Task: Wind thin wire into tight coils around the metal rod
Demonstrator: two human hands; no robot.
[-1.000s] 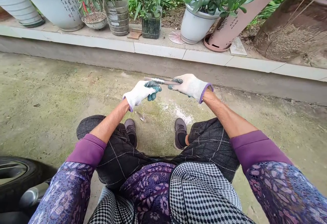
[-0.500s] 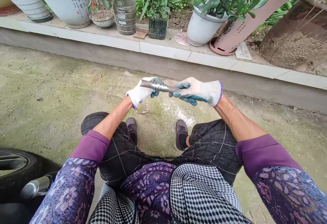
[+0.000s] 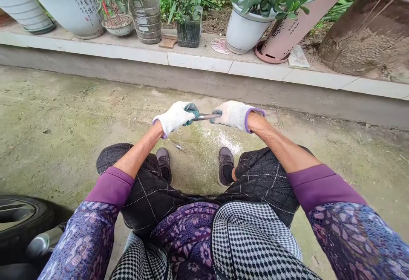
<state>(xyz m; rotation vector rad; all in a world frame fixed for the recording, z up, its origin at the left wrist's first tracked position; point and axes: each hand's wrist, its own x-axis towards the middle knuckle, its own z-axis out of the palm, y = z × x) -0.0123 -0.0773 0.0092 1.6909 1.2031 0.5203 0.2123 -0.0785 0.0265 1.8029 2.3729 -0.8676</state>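
A brown rod (image 3: pixel 207 116) with silver wire wound round part of it lies level between my two hands, above the ground. My left hand (image 3: pixel 180 114), in a white glove with a green-blue coated palm, is closed round the wire-wound end and hides most of the winding. My right hand (image 3: pixel 231 114), gloved alike, grips the other end with its back turned up. A small metal piece (image 3: pixel 179 146) shows below my left hand, by my left shoe; I cannot tell what it is.
Several potted plants, one in a white pot (image 3: pixel 249 28), stand on a tiled ledge (image 3: pixel 198 62) ahead. White powder (image 3: pixel 228 142) is scattered on the concrete between my shoes. A wheel (image 3: pixel 22 218) is at lower left.
My right hand has turned over so its back faces up, and it has moved slightly left. My left hand now covers most of the wire winding. The view has shifted slightly.
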